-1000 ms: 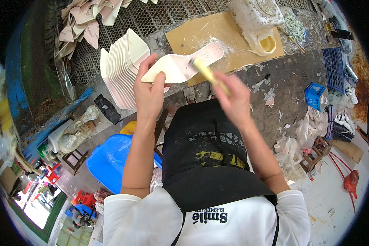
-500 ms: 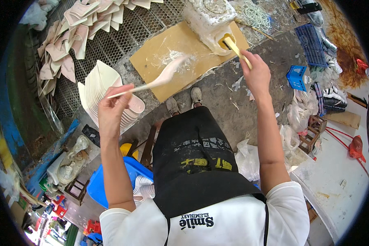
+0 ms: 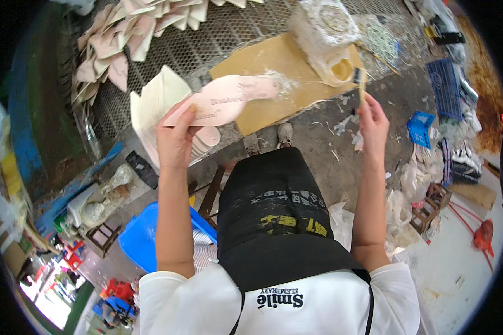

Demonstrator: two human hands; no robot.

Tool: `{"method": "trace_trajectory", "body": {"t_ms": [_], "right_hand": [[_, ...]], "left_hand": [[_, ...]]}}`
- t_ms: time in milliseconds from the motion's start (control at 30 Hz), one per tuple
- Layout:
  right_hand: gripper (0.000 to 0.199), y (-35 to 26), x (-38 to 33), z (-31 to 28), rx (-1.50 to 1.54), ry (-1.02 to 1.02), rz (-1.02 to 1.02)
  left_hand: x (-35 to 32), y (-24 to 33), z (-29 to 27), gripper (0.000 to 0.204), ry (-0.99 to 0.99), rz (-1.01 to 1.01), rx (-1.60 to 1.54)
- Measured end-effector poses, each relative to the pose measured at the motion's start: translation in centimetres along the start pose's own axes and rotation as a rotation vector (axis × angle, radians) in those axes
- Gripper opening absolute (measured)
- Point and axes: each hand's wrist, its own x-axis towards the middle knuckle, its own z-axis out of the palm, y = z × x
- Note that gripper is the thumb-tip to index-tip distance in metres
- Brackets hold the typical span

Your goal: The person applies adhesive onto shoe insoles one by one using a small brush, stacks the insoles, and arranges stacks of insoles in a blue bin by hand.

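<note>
Pinched by the heel-side end in my left hand (image 3: 176, 137) is a pale pink shoe insole (image 3: 223, 103) with print on its upper face. It hangs above the tan board (image 3: 254, 121) and the stack of insoles (image 3: 151, 100), whose rounded ends show below my fingers. My right hand (image 3: 373, 125) grips a brush (image 3: 362, 86) with a pale wooden handle and dark bristles, held upright. The bristles are just right of the open mouth of a white, crusted glue jug (image 3: 324, 33). Yellowish glue (image 3: 342, 70) shows inside that mouth.
More insoles (image 3: 145, 33) lie overlapped on a metal mesh (image 3: 223, 28) at the far left. A blue tub (image 3: 142, 234) with stacked white pieces stands by my left elbow. At the right are a blue crate (image 3: 445, 92), plastic bags (image 3: 422, 173) and tangled string (image 3: 380, 39).
The brush has come out of the jug mouth and turned upright in my right hand. My left hand has turned the insole from edge-on to show its printed face. The view has shifted.
</note>
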Motion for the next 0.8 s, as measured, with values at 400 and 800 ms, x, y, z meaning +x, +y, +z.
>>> {"method": "trace_trajectory", "body": {"t_ms": [400,800], "right_hand": [[0.028,-12.7,-4.9,10.5,-0.225,-0.482,-0.626],[0.024,-10.7,-5.2,11.2,-0.353,-0.524,-0.471]], "left_hand": [[-1.9,1.8,2.0,0.027,0.019,0.034,0.285],[-1.5,2.1,0.1,0.027,-0.052,0.115,0.438]]}}
